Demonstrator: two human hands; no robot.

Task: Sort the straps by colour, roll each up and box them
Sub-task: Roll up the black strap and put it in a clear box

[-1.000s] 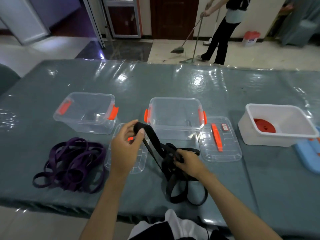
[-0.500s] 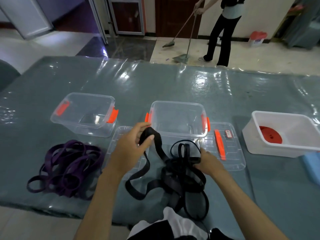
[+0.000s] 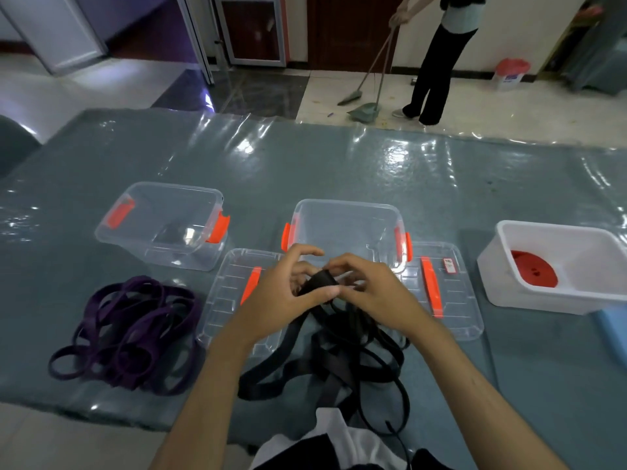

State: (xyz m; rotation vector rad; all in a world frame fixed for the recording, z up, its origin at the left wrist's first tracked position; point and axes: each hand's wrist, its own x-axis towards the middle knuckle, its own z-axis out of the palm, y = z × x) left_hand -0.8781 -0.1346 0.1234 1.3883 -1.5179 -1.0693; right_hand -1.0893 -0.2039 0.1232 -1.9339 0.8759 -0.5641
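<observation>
Table: a long table under grey-blue cloth and a glossy clear plastic sheet (image 3: pixel 339 171) carries everything, with the person standing at its near edge.
White tub: an open white plastic tub (image 3: pixel 563 301) sits far right with a red disc (image 3: pixel 534 269) on its floor, well apart from the work.
Clear boxes: two lidless clear plastic boxes with orange latches stand in a row, one to the left (image 3: pixel 163 225) and one in the middle (image 3: pixel 346 225) just beyond the hands; neither seems to hold a strap yet.
Lids: two clear lids with orange handles lie flat, one (image 3: pixel 227 300) between the boxes and partly under the left forearm, the other (image 3: pixel 451 300) right of the middle box.
Purple pile: a loose heap of purple flat straps (image 3: pixel 125 330) lies near left, sorted but unrolled.
Black pile: a tangle of black flat straps (image 3: pixel 332 361) lies beneath the hands and spills to the table edge.
Left hand: the left hand (image 3: pixel 288 293) pinches the raised end of one black strap (image 3: pixel 319 279), thumb pressed on it.
Right hand: the right hand (image 3: pixel 369 290) has its fingers curled onto that same end from the other side, so both hands clamp it.
Step in hand: starting the roll, I'd judge.
Doing it well: fold the first turn tight and flat, keep the edges lined up, and let the strap's tail feed free of the tangle so no neighbour is wound in.
Next home: the middle box looks the natural place for the finished roll.
</observation>
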